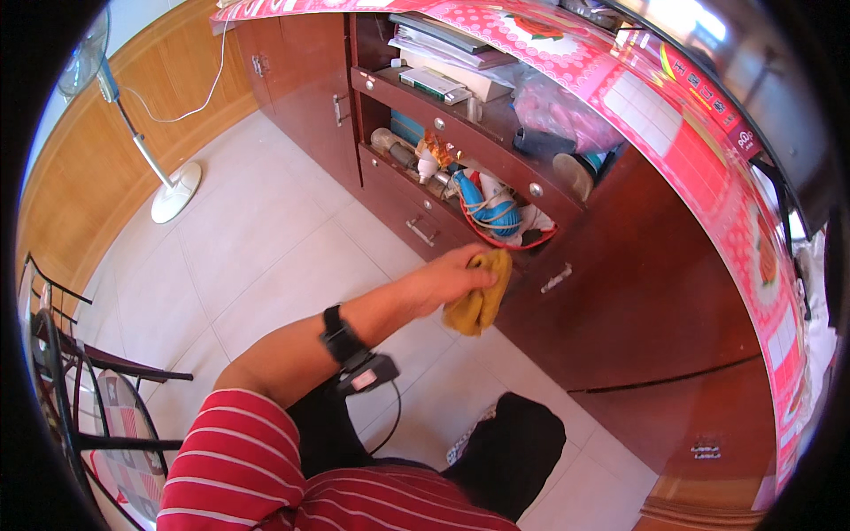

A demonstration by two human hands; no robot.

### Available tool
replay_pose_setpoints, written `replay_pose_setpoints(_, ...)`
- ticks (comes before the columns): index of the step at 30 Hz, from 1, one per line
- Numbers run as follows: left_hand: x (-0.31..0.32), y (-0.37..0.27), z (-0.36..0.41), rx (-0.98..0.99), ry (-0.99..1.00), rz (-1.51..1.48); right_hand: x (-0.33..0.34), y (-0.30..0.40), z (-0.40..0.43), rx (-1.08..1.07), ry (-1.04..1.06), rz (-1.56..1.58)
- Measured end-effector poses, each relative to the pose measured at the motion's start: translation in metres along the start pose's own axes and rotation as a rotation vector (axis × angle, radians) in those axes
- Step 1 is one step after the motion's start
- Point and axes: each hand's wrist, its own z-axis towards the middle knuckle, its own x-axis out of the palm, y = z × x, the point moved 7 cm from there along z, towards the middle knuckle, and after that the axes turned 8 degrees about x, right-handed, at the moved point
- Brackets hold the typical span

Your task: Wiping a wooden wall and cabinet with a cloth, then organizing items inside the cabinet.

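My left hand grips a folded mustard-yellow cloth in front of the dark red wooden cabinet. The cloth hangs below the open shelves, close to a door handle. Just beyond my hand, a red-rimmed basket on the lower shelf holds a blue hair dryer with its cord wound around it. Light bulbs and small items lie beside it. On the upper shelf are stacked books and papers and a pink plastic bag. My right hand is out of view.
A pink patterned tablecloth covers the cabinet top, where a dark screen stands. To the left are a standing fan's white base and a black metal chair with a cushion. Pale tiles cover the floor.
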Motion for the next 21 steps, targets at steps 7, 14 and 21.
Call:
replay_pose_setpoints(7,-0.062,0.044,-0.049,-0.288,-0.195,-0.224,0.062,0.086,0.040,0.001,0.000,-0.046)
replay_pose_setpoints(14,-0.135,0.037,0.006,-0.128,-0.092,0.227,0.086,0.113,0.055,0.021,-0.020,-0.013)
replay_pose_setpoints(21,-0.178,0.026,0.072,-0.110,0.161,0.149,0.087,0.065,0.026,-0.012,-0.066,0.065)
